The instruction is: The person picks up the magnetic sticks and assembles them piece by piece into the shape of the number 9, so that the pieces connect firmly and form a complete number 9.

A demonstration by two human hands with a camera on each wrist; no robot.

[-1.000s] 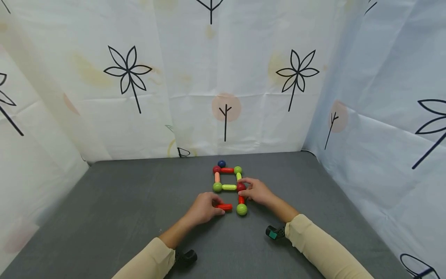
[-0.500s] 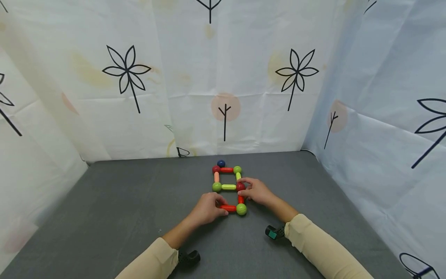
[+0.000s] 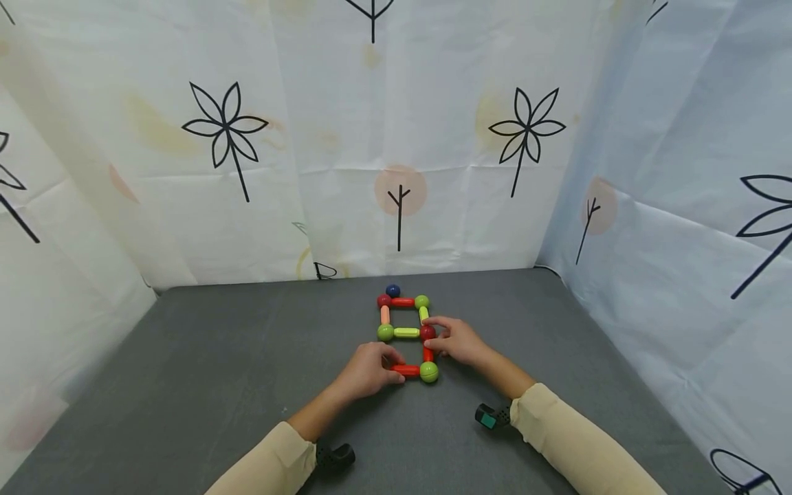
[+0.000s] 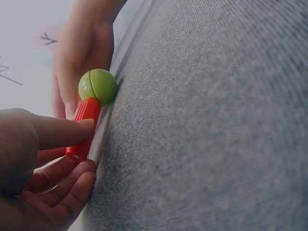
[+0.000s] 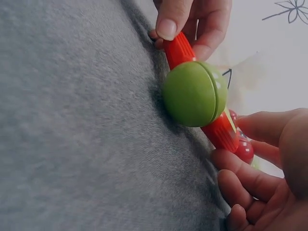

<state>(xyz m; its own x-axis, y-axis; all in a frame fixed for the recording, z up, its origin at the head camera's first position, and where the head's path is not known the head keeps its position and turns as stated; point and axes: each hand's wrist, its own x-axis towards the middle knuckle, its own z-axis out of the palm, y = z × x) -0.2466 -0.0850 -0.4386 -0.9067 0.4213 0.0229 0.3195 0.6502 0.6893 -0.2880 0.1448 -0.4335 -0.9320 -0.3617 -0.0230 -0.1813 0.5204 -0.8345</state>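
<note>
My left hand [image 3: 366,371] pinches a ribbed red rod [image 4: 85,122] between thumb and fingers. The rod's far end meets a glossy green ball [image 5: 195,94] with a seam around it; a small metal dot shows at its near end. A second red rod [image 5: 222,132] joins that ball to a red ball [image 3: 427,333], which the thumb and fingers of my right hand [image 3: 459,341] hold. Beyond lies a square of balls and rods: a yellow-green rod [image 3: 407,333], a nearer green ball [image 3: 386,332], an orange rod [image 3: 385,315] and a far red rod [image 3: 403,302].
A dark blue ball [image 3: 392,290] sits behind the square's far-left red ball [image 3: 384,301]. Grey cloth covers the table [image 3: 185,385]. White printed curtains [image 3: 433,137] stand along the back and both sides. Black straps with cameras [image 3: 337,456] hang at the wrists.
My left hand has moved slightly right, bringing its red rod up against the near green ball, then stayed there. The right hand keeps its place at the red ball.
</note>
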